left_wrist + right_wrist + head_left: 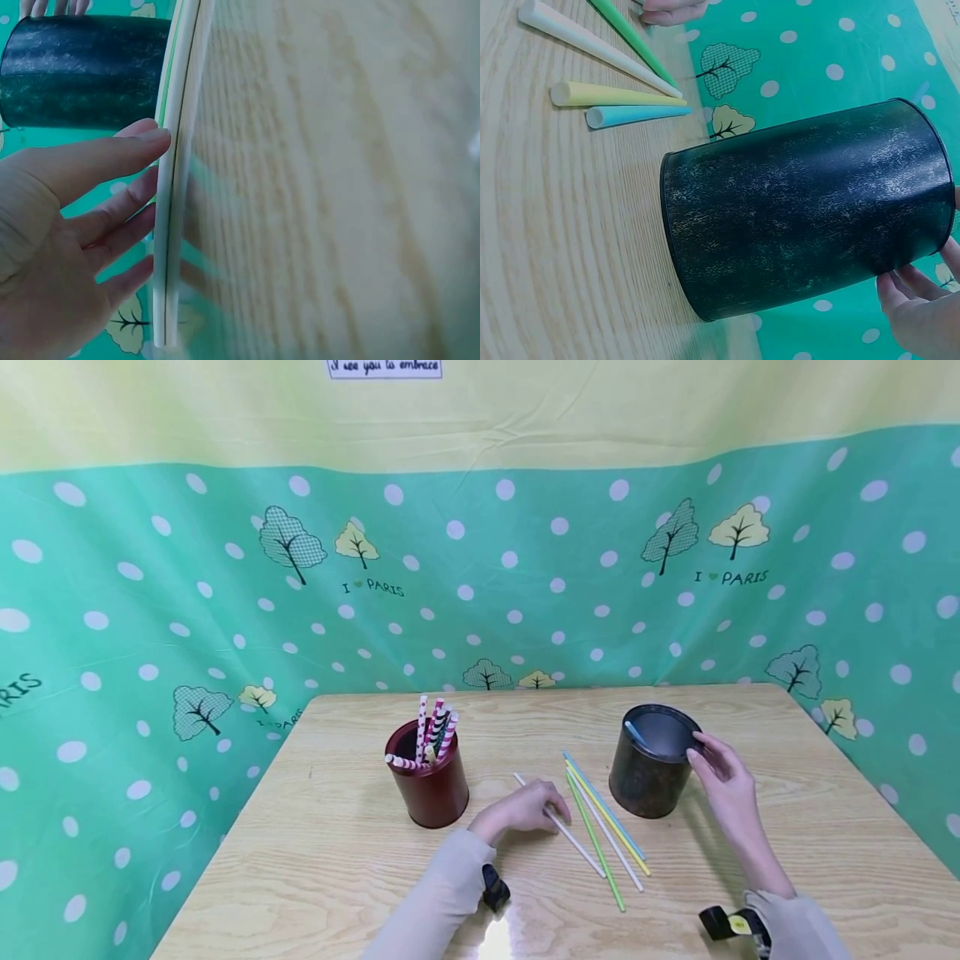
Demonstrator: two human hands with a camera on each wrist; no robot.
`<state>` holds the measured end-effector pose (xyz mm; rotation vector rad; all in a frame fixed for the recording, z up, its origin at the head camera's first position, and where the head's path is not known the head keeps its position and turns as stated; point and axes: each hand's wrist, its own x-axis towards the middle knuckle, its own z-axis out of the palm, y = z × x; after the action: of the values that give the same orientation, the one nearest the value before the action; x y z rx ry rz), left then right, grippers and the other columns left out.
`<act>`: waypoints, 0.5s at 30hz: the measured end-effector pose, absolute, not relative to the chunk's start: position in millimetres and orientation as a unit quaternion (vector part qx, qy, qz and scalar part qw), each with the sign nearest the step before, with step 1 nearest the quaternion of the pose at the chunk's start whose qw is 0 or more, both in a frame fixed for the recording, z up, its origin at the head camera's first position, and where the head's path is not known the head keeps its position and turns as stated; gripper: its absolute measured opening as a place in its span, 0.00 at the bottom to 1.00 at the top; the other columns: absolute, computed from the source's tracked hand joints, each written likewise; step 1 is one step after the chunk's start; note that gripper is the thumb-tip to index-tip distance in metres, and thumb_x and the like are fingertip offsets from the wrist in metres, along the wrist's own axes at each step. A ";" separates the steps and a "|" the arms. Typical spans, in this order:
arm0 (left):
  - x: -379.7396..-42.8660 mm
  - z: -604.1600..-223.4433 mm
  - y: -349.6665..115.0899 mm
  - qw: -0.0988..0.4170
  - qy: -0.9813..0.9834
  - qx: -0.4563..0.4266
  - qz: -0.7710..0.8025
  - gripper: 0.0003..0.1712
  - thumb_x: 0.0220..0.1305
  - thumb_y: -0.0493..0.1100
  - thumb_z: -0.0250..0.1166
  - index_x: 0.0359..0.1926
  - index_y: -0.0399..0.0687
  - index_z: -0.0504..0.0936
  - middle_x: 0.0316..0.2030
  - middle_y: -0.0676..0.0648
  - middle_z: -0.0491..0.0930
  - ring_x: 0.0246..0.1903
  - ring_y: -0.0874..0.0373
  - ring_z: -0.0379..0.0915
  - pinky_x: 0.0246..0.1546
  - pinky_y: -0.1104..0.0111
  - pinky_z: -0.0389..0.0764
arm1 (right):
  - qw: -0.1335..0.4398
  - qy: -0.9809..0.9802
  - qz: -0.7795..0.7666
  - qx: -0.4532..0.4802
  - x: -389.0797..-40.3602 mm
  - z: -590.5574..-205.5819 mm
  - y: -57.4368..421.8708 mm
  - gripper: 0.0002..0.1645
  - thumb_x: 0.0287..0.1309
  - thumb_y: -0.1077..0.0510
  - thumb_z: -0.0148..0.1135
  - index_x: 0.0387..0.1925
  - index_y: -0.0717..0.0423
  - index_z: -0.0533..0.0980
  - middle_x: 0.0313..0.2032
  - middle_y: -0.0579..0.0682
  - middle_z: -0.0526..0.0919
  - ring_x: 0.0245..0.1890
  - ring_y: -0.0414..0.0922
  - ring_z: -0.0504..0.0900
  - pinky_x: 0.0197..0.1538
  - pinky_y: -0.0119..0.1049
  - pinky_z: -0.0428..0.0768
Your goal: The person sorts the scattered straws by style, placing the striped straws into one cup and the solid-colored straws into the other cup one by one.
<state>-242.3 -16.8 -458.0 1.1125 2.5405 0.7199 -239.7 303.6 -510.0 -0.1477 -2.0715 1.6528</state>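
Note:
My left hand (pixel 525 810) lies on the wooden table (pixel 337 877), fingertips (pixel 146 139) touching a white straw (pixel 581 852) (pixel 174 187). Just to its right are more loose straws (pixel 609 831) in green, white, yellow (pixel 615 95) and blue (pixel 637 115). My right hand (pixel 722 772) grips the upper wall and rim of a dark tin (pixel 647 781) (pixel 802 210), which stands upright beside the straws. A blue straw (pixel 636 732) leans inside that tin. In the left wrist view the dark tin (pixel 82 71) rises behind the straw.
A red tin (pixel 431 797) with several patterned paper straws (pixel 437 731) stands left of my left hand. A green dotted cloth (pixel 525 568) hangs behind and around the table. Bare wood lies at the front and far right.

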 end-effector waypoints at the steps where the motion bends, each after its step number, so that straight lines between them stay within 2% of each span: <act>1: -242.1 -458.3 -16.7 0.136 0.880 0.384 0.244 0.11 0.43 0.35 0.69 0.31 0.50 0.83 0.31 0.55 0.75 0.34 0.66 0.63 0.38 0.80 0.60 | 0.242 -0.758 0.604 -0.054 -239.8 -510.0 303.4 0.26 0.54 0.49 0.57 0.56 0.44 0.69 0.55 0.45 0.69 0.53 0.36 0.68 0.49 0.17 0.65; 7: -240.7 -459.9 -16.0 0.123 0.888 0.384 0.222 0.10 0.43 0.36 0.68 0.31 0.51 0.84 0.31 0.56 0.73 0.34 0.66 0.60 0.38 0.80 0.59 | 0.244 -0.759 0.602 -0.051 -239.6 -509.2 302.6 0.26 0.54 0.48 0.57 0.56 0.44 0.69 0.55 0.45 0.69 0.53 0.36 0.68 0.49 0.17 0.65; 15: -236.5 -457.8 -14.8 0.131 0.891 0.377 0.216 0.07 0.45 0.35 0.67 0.29 0.50 0.84 0.31 0.56 0.70 0.35 0.66 0.57 0.39 0.79 0.59 | 0.240 -0.760 0.602 -0.051 -238.3 -508.5 302.7 0.26 0.55 0.49 0.56 0.56 0.44 0.68 0.56 0.45 0.68 0.54 0.36 0.67 0.49 0.17 0.65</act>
<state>-236.5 -14.8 -457.8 1.0932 2.5875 0.6267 -238.3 302.7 -508.5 -0.1382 -2.0801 1.6462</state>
